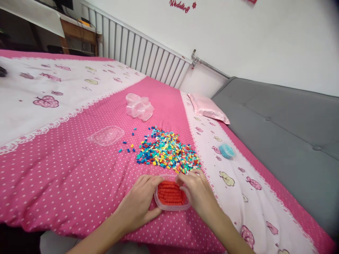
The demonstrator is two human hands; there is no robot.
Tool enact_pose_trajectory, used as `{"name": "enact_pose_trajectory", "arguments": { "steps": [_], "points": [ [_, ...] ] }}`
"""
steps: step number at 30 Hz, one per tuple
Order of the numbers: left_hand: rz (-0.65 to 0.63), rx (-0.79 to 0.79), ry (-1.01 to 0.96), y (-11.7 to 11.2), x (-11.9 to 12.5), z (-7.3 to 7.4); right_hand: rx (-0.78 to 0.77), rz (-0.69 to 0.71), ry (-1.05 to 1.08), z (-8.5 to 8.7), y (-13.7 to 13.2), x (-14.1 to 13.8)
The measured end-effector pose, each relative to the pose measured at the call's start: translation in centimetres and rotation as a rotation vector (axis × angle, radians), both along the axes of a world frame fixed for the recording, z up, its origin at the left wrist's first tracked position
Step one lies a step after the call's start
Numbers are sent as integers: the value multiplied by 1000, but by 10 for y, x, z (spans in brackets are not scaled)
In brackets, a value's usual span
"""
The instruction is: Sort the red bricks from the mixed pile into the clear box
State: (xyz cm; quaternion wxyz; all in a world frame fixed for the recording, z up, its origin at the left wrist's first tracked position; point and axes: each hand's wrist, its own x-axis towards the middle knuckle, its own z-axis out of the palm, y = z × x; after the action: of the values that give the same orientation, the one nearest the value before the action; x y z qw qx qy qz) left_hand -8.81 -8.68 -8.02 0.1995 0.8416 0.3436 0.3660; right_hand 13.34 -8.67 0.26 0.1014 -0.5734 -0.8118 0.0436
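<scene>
A clear plastic container (172, 207) sits on the bed close to me, filled with rows of red toy bricks (171, 193). My left hand (141, 195) grips its left side, thumb low and fingers at the upper rim. Over the upper right rim, my right hand (195, 188) has its fingers bent together, the tips reaching inside against the red bricks; what they pinch is hidden. Just beyond the container spreads a pile of small mixed-colour toy bricks (169, 150), with several stray ones on its left.
A clear lid (107, 135) lies flat left of the pile. Farther back are stacked clear containers (140, 107). A small tub of light blue pieces (226, 151) stands at right, near a pink pillow (208, 107) and the grey headboard (278, 123). Metal railing (140, 46) borders the bed's far side.
</scene>
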Motion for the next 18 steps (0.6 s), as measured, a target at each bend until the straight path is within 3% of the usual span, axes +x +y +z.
{"name": "enact_pose_trajectory", "arguments": {
  "steps": [5, 11, 18],
  "points": [
    [1, 1, 0, 1, 0, -1, 71, 57, -103, -2, 0, 3],
    [5, 5, -1, 0, 0, -1, 151, 33, -159, -9, 1, -2],
    [19, 15, -13, 1, 1, 0, 149, 22, -149, -6, 1, -1]
  ]
}}
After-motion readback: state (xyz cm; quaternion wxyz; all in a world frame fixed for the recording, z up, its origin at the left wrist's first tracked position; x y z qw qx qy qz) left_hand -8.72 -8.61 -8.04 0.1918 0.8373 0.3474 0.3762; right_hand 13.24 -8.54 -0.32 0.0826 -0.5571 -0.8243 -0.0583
